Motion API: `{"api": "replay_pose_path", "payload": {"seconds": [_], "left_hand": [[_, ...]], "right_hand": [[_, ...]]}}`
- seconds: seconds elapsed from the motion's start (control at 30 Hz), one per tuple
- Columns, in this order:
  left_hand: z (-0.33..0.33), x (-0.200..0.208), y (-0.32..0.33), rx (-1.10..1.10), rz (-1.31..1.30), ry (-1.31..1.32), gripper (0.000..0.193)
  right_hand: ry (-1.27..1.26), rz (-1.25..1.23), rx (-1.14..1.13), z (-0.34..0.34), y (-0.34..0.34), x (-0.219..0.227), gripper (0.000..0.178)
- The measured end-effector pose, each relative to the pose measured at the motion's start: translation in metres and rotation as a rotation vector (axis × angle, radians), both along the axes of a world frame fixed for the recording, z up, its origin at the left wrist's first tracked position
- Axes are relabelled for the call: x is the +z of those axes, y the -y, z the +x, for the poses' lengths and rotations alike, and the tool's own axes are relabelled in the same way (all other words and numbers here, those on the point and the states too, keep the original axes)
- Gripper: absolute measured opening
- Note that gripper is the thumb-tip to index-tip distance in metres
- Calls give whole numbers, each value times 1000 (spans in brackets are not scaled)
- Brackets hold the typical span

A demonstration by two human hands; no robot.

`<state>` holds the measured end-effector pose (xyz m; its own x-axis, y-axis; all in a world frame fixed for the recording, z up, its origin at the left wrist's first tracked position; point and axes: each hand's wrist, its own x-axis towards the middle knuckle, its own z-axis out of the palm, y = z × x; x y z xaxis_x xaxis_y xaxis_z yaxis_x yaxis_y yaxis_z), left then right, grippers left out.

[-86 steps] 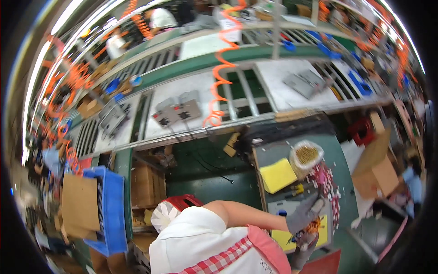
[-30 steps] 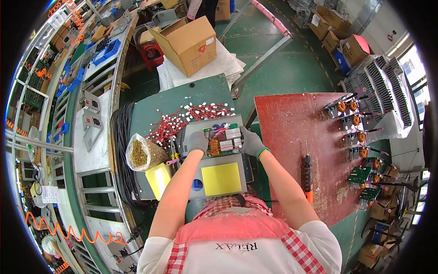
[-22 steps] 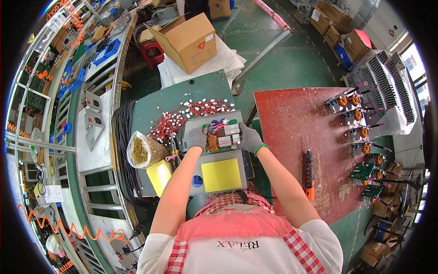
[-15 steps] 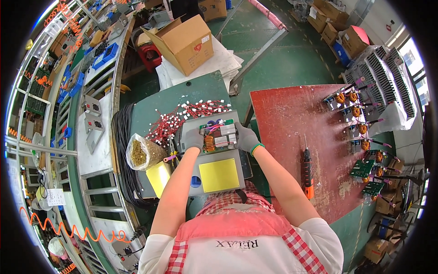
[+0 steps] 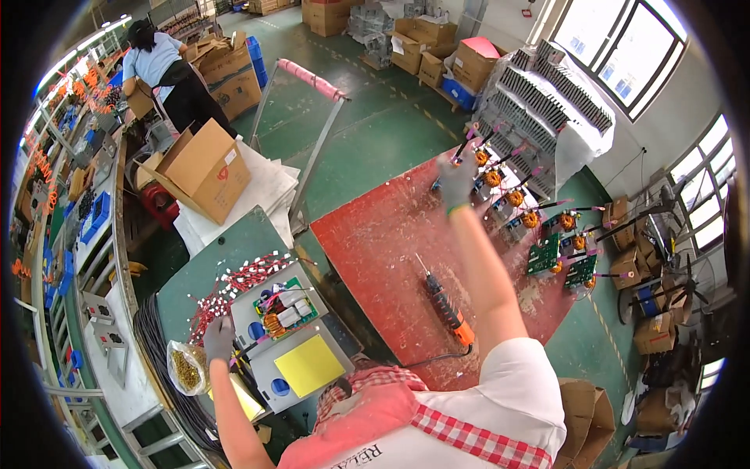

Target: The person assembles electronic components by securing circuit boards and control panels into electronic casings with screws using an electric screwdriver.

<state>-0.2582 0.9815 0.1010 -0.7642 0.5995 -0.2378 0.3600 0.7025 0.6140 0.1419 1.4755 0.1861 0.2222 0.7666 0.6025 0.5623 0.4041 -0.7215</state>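
My right hand (image 5: pixel 459 181), in a grey glove, reaches to the far end of a row of circuit boards with copper coils (image 5: pixel 492 178) on the red table; motion blurs its fingers. My gloved left hand (image 5: pixel 219 339) is at the edge of a pile of red wires with white connectors (image 5: pixel 238 280), beside a bag of brass-coloured screws (image 5: pixel 187 367). Its fingertips are hidden. Between my arms, a circuit board (image 5: pixel 291 306) lies on a grey metal panel (image 5: pixel 248 310). A yellow sheet (image 5: pixel 310 366) covers part of the grey metal nearer me.
An electric screwdriver (image 5: pixel 448 309) lies on the red table (image 5: pixel 375 234), its cord running toward me. Black cables (image 5: pixel 156 336) hang along the green table's left edge. An open cardboard box (image 5: pixel 207 176) stands beyond. Another person (image 5: pixel 168 70) is at the far left.
Both hands have left the circuit board on the panel. My right hand has gone to the far right board row, my left toward the wires and screw bag. The view has swung right.
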Motion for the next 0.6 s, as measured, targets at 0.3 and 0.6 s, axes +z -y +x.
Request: {"api": "replay_pose_path", "payload": {"seconds": [0.3,0.6], "left_hand": [[115,66,93,229,443,409,27],[173,164,6,-213,543,-48,23]], "right_hand": [[547,-323,200,31,-100,8,34],[161,-153,858,19,99,157,19]]}}
